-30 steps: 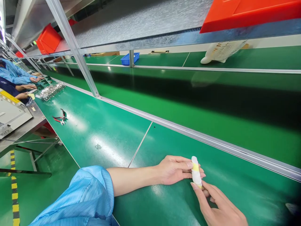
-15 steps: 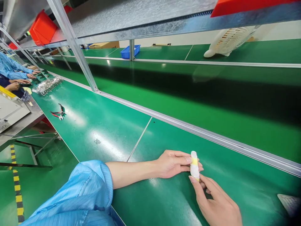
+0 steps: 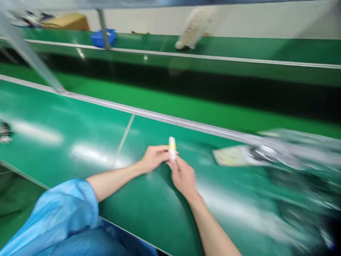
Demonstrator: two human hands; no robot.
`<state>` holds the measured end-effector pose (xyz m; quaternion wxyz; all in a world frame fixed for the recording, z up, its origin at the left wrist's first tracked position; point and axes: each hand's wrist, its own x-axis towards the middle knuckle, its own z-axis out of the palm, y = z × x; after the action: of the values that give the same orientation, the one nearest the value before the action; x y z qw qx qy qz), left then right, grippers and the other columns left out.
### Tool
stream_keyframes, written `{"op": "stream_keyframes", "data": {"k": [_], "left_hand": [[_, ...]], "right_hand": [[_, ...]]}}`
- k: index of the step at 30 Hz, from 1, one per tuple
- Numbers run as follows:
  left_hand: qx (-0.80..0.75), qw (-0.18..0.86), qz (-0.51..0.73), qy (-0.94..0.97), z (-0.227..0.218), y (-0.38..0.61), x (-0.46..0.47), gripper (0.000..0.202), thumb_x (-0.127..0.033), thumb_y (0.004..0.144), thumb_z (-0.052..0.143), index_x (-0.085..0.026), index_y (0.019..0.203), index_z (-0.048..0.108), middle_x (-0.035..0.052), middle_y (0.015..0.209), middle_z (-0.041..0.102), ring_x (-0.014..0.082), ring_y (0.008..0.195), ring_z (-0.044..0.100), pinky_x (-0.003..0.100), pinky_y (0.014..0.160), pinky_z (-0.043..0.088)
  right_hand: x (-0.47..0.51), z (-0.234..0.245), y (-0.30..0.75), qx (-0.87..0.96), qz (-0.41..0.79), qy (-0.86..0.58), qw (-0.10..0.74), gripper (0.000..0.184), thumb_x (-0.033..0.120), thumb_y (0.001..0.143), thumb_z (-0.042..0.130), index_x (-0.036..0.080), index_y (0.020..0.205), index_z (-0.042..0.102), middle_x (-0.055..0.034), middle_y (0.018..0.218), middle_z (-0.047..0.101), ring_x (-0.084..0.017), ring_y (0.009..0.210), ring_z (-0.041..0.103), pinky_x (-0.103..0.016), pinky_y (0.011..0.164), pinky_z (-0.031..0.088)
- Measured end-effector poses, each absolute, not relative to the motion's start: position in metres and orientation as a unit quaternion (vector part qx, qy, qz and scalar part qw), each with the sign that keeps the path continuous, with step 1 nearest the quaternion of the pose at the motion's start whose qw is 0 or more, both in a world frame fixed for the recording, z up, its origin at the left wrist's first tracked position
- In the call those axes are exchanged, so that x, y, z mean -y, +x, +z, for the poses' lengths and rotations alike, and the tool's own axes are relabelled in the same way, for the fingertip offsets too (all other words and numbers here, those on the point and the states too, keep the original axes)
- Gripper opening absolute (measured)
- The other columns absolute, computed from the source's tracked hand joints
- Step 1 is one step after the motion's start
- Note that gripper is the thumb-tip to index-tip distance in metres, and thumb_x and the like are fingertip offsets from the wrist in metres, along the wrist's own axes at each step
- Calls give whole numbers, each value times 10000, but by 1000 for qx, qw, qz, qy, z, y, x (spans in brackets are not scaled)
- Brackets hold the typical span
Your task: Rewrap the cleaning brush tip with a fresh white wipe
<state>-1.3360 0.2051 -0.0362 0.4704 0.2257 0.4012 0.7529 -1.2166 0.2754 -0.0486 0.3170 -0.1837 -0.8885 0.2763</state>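
The glossy green tabletop [image 3: 144, 213] bears a blurred tool [image 3: 5, 133] at far left and blurred clutter [image 3: 234, 156] at right. Beyond, another green surface [image 3: 247, 49] carries a blue bin [image 3: 97, 39] and a cardboard box [image 3: 66, 22].

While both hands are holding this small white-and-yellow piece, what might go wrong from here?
The white-and-yellow piece is slim and pinched between the left hand and right hand, so it could slip and drop onto the green worktop.

The pale flat item and the blurred clutter lie to the right of the right hand; a careless sideways swing might knock them.
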Motion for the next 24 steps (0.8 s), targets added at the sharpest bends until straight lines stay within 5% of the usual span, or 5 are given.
{"op": "stream_keyframes", "data": {"k": [4,12,17,24], "left_hand": [[-372,492,749,241,-50,-1337,-200,232,-267,644,842,-197,847,754,6,722,712,122,603,569,240,572,469],[-371,492,747,249,-48,-1339,-190,229,-247,676,839,-190,857,711,-13,710,684,138,614,592,265,575,489],[-378,502,747,217,-46,-1342,-196,328,-301,626,879,-169,821,650,-35,682,655,117,666,595,271,708,499],[-472,428,748,187,-28,-1339,-211,544,-433,398,916,-147,696,562,10,652,637,138,613,594,329,674,492]], "right_hand": [[-265,-48,-1213,899,274,-221,261,348,335,988,307,208,861,606,-48,709,679,-164,646,608,-267,656,467],[-254,-46,-1210,891,307,-210,262,359,358,999,325,193,859,612,-21,671,636,-135,604,556,-258,657,446],[-259,-52,-1214,887,285,-228,283,301,404,925,494,183,1051,653,-13,681,652,-141,611,574,-261,645,474],[-273,-52,-1217,866,299,-167,365,222,406,871,567,213,892,675,-71,762,709,-179,587,620,-312,588,477]]}}
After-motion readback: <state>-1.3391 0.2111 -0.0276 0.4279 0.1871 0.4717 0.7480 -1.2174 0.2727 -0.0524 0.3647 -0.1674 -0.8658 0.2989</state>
